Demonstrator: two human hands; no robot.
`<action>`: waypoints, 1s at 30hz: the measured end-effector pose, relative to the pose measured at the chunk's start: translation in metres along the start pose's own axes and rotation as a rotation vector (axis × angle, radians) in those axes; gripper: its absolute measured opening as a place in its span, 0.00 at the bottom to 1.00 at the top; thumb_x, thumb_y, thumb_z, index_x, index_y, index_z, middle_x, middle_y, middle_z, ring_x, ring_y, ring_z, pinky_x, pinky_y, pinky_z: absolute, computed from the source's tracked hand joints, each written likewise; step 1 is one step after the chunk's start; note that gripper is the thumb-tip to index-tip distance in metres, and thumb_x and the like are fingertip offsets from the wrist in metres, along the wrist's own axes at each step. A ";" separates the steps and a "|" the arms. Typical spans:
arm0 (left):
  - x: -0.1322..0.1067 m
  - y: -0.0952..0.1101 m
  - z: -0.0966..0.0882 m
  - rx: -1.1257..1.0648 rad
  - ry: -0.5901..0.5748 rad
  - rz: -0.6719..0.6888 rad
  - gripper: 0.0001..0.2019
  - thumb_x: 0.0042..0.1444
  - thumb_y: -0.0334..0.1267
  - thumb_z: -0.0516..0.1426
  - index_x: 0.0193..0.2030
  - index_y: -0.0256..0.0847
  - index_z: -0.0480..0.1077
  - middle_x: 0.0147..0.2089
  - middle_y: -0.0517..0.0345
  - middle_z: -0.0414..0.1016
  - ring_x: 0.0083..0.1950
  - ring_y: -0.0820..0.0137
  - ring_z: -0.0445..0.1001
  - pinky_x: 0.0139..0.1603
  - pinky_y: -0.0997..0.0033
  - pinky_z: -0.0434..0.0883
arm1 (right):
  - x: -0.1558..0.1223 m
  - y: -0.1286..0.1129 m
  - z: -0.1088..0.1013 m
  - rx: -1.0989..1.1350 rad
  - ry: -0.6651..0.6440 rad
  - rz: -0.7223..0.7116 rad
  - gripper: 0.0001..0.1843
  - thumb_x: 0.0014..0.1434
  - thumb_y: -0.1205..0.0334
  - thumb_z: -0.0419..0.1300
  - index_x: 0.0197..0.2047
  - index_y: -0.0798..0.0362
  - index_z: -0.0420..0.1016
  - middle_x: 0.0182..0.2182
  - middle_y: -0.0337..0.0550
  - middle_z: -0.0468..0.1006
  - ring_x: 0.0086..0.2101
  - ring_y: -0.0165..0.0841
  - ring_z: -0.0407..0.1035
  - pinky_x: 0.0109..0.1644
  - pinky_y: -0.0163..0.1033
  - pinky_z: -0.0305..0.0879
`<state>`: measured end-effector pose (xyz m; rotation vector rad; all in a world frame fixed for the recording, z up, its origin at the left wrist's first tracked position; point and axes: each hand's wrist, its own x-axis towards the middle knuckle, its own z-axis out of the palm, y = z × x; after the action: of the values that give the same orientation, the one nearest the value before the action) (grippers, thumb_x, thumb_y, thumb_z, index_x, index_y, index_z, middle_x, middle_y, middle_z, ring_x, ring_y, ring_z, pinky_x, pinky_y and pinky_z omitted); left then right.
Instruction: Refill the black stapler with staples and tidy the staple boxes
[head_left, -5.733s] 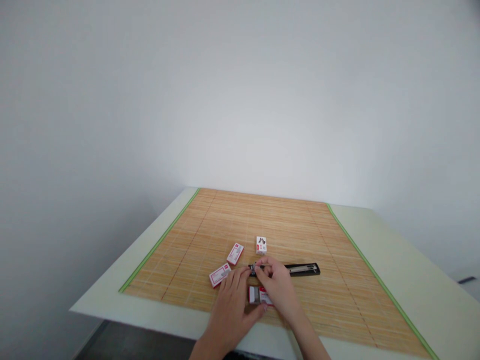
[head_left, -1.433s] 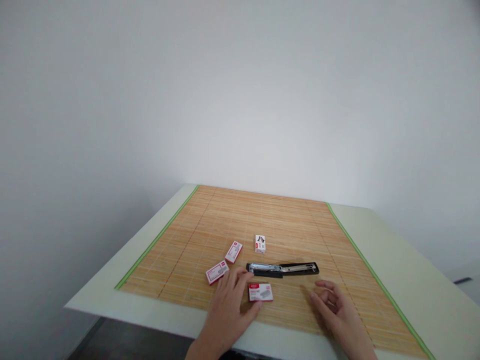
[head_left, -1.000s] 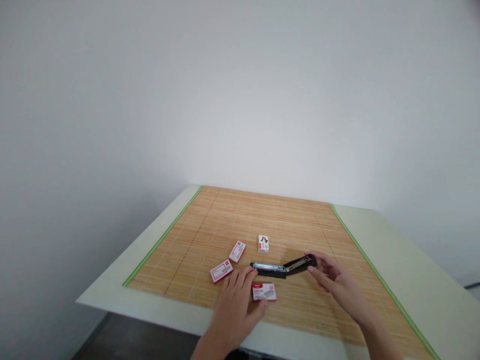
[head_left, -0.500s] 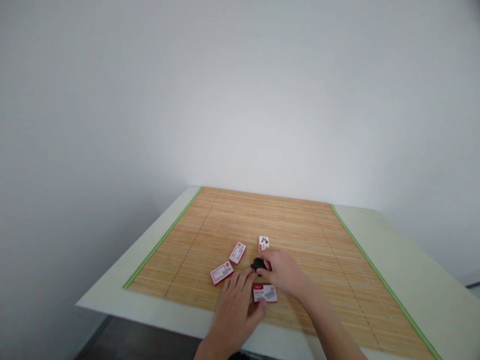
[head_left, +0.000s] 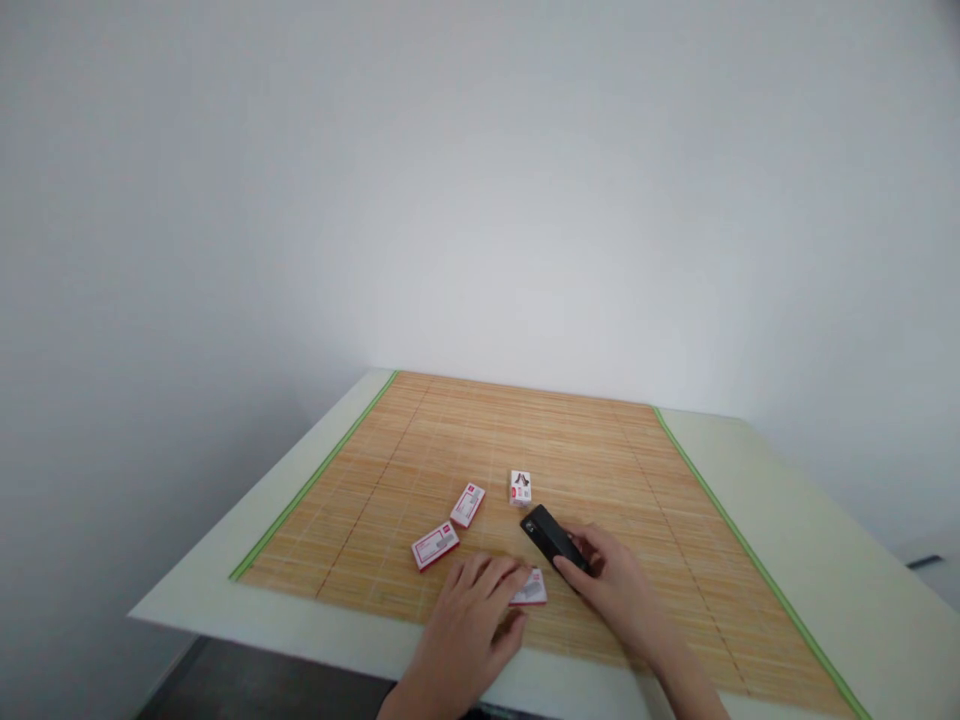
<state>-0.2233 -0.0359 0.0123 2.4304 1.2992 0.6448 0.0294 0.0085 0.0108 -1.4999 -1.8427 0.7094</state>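
Observation:
A black stapler point(head_left: 549, 537), folded closed, is gripped by my right hand point(head_left: 611, 584) near the middle of the bamboo mat point(head_left: 570, 450); its front end points away to the upper left. My left hand point(head_left: 472, 620) lies flat with fingers spread, touching a small red-and-white staple box point(head_left: 532, 590) that it partly hides. Two more staple boxes, the left box point(head_left: 434, 547) and the middle box point(head_left: 467, 504), lie to the left. A small white box with a dark picture point(head_left: 520, 487) stands just beyond the stapler.
The mat has green borders and covers a pale table point(head_left: 840, 560) set against a white wall. The table's front edge runs just under my wrists. A dark floor shows at the lower left.
The stapler lay opened out flat; my right hand swung its far arm over and shut it, then lifted and turned it. My left hand stayed by the near staple box.

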 end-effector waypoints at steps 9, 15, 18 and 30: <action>-0.009 -0.007 0.007 0.114 0.200 -0.189 0.24 0.58 0.34 0.61 0.61 0.53 0.71 0.54 0.55 0.75 0.57 0.53 0.69 0.63 0.46 0.65 | -0.020 0.019 0.023 0.059 0.149 0.055 0.22 0.64 0.43 0.62 0.51 0.49 0.80 0.39 0.45 0.79 0.36 0.39 0.70 0.39 0.43 0.65; -0.029 -0.026 0.002 0.237 0.387 -0.352 0.21 0.58 0.37 0.61 0.59 0.54 0.73 0.60 0.51 0.72 0.60 0.49 0.69 0.61 0.43 0.66 | -0.022 0.016 0.021 0.045 0.156 0.046 0.22 0.65 0.42 0.61 0.51 0.50 0.80 0.37 0.45 0.78 0.35 0.40 0.70 0.39 0.43 0.65; -0.028 -0.039 -0.007 0.250 0.409 -0.387 0.25 0.57 0.41 0.63 0.62 0.51 0.70 0.70 0.48 0.64 0.69 0.45 0.62 0.67 0.40 0.62 | -0.022 0.014 0.022 0.034 0.164 0.036 0.22 0.66 0.42 0.60 0.50 0.49 0.80 0.37 0.45 0.77 0.35 0.40 0.70 0.39 0.43 0.65; 0.001 -0.024 0.011 0.137 0.443 -0.427 0.28 0.62 0.46 0.61 0.68 0.48 0.64 0.67 0.47 0.64 0.67 0.51 0.66 0.66 0.45 0.67 | -0.022 0.014 0.022 0.036 0.173 0.038 0.22 0.65 0.41 0.60 0.50 0.49 0.81 0.36 0.45 0.77 0.34 0.40 0.69 0.38 0.43 0.66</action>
<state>-0.2334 -0.0225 -0.0080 2.0630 2.0186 1.0286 0.0239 -0.0103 -0.0173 -1.5267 -1.6679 0.6068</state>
